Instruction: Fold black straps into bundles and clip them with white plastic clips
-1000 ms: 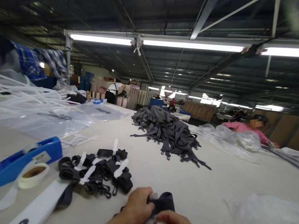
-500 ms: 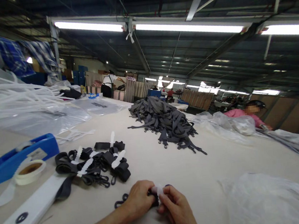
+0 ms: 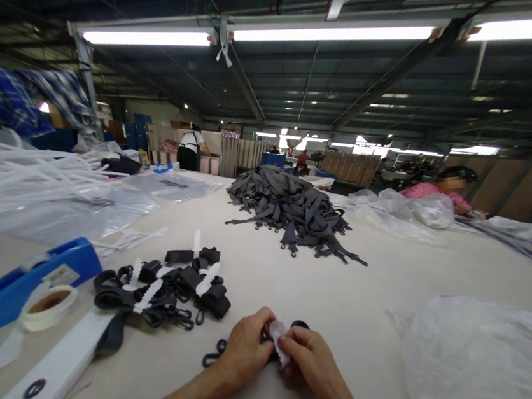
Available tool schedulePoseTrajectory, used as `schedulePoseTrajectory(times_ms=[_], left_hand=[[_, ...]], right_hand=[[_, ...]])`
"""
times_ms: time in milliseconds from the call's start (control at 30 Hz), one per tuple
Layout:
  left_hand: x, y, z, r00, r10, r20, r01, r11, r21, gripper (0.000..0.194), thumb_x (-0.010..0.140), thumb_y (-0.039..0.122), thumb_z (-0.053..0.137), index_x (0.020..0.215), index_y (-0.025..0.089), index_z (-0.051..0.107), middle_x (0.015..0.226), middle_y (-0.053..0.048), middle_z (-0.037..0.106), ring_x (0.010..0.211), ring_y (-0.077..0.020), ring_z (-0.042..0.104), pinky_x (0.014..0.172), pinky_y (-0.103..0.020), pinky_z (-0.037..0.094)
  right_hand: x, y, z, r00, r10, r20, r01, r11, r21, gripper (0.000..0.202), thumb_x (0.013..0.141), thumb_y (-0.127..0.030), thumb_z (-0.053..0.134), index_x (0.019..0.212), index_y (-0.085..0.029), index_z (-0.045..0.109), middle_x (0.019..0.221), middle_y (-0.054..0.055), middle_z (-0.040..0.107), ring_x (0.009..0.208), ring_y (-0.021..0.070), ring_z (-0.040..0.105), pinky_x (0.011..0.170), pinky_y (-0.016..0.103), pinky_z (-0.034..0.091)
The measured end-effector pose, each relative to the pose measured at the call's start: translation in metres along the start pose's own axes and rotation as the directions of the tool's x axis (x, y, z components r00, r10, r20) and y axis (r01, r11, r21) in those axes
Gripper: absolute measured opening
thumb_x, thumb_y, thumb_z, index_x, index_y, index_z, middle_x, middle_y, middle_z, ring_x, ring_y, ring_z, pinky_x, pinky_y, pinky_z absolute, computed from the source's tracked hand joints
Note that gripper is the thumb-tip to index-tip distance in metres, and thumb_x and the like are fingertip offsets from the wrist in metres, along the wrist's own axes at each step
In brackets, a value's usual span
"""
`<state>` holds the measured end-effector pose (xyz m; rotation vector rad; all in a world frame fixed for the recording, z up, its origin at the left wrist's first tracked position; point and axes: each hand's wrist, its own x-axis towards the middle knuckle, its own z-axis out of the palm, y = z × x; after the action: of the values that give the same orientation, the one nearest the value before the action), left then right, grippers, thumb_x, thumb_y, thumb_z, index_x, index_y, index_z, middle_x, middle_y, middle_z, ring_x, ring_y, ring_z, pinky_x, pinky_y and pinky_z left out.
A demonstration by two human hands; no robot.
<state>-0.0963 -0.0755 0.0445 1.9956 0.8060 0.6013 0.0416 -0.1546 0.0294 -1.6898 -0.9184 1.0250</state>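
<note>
**Two hands on one folded strap**

Both of my hands meet at the near edge of the table [image 3: 401, 286]. My left hand [image 3: 247, 349] is curled around a folded black strap [image 3: 300, 325], of which only a dark loop shows past my fingers. My right hand [image 3: 313, 360] pinches a small white plastic tie [image 3: 278, 339] between thumb and forefinger, pressed against the strap. So neither hand is open: the left is wrapped on the strap, the right is closed on the tie. A black hook [image 3: 213, 356] on the strap's end lies on the table just left of my left wrist.

Ahead and to the left sits a cluster of bundled black straps [image 3: 171, 290], each bound with a white tie. Near it lie a long white board [image 3: 50, 378], a roll of tape [image 3: 47, 306] and a blue tape dispenser [image 3: 30, 284]. Farther back on the left are clear plastic bags [image 3: 80, 214] and a heap of white plastic strips [image 3: 13, 170].

In the middle of the table, well apart from my hands, lies a big pile of loose grey straps [image 3: 291, 212]. A crumpled clear bag [image 3: 479, 348] rests near my right hand. Across the table a person in pink [image 3: 431, 193] works beside more plastic; another person [image 3: 190, 149] stands far back.
</note>
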Motion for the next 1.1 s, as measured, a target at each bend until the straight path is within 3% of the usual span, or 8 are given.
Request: schedulePoseTrajectory(times_ms=[367,633,833,933,1033,1100], left_hand=[[-0.004,-0.003,0.004,0.996,0.092,-0.007,-0.091,0.993,0.072,0.036,0.06,0.005,0.05,0.091,0.023,0.054,0.076,0.005,0.057,0.074,-0.0143,0.053,0.067,-0.026,0.032],[-0.005,-0.003,0.004,0.992,0.125,0.001,-0.124,0.985,0.119,0.029,0.062,0.006,0.049,0.086,0.021,0.052,0.082,0.002,0.06,0.08,-0.0155,0.054,0.073,-0.026,0.035],[-0.001,-0.014,0.009,0.993,0.118,-0.018,-0.114,0.984,0.134,0.02,0.065,0.01,0.05,0.082,0.021,0.054,0.083,0.0,0.063,0.082,-0.0164,0.055,0.074,-0.027,0.036],[-0.001,-0.016,0.01,0.992,0.12,-0.024,-0.115,0.98,0.165,0.021,0.065,0.008,0.049,0.08,0.021,0.055,0.082,0.001,0.063,0.08,-0.0158,0.055,0.073,-0.027,0.035],[-0.001,-0.015,0.01,0.991,0.134,-0.005,-0.131,0.975,0.179,0.024,0.064,0.006,0.049,0.081,0.022,0.055,0.082,0.002,0.063,0.08,-0.0154,0.055,0.074,-0.026,0.036],[-0.001,-0.013,0.009,0.992,0.123,0.005,-0.122,0.975,0.188,0.023,0.065,0.007,0.049,0.081,0.021,0.055,0.083,0.001,0.064,0.08,-0.0158,0.054,0.074,-0.026,0.036]], right_hand=[[-0.002,-0.013,0.002,1.0,0.008,-0.009,-0.008,1.0,-0.024,0.029,0.064,-0.044,0.049,0.062,-0.016,0.057,0.052,0.002,0.06,0.043,0.0121,0.05,0.044,0.024,0.033],[-0.007,-0.022,0.007,0.997,-0.02,-0.075,0.016,0.999,-0.052,0.034,0.06,-0.052,0.048,0.056,-0.019,0.049,0.041,-0.002,0.047,0.04,0.0094,0.041,0.043,0.024,0.026],[0.001,-0.015,0.005,0.996,-0.011,-0.089,0.016,0.999,0.047,0.043,0.058,-0.056,0.052,0.083,-0.021,0.045,0.043,-0.006,0.049,0.037,0.0107,0.04,0.039,0.022,0.026],[0.005,-0.017,0.001,0.998,0.02,-0.051,-0.018,0.999,0.04,0.049,0.066,-0.063,0.047,0.089,-0.019,0.047,0.058,-0.003,0.051,0.047,0.0147,0.056,0.038,0.021,0.028],[0.007,-0.025,-0.005,0.998,0.062,0.0,-0.062,0.996,-0.072,0.05,0.075,-0.063,0.035,0.091,-0.018,0.049,0.07,-0.001,0.051,0.061,0.0196,0.066,0.042,0.024,0.038],[0.008,-0.033,-0.01,0.996,0.041,0.075,-0.021,0.968,-0.251,0.042,0.078,-0.056,0.033,0.085,-0.018,0.051,0.064,0.0,0.052,0.055,0.02,0.064,0.042,0.026,0.038]])
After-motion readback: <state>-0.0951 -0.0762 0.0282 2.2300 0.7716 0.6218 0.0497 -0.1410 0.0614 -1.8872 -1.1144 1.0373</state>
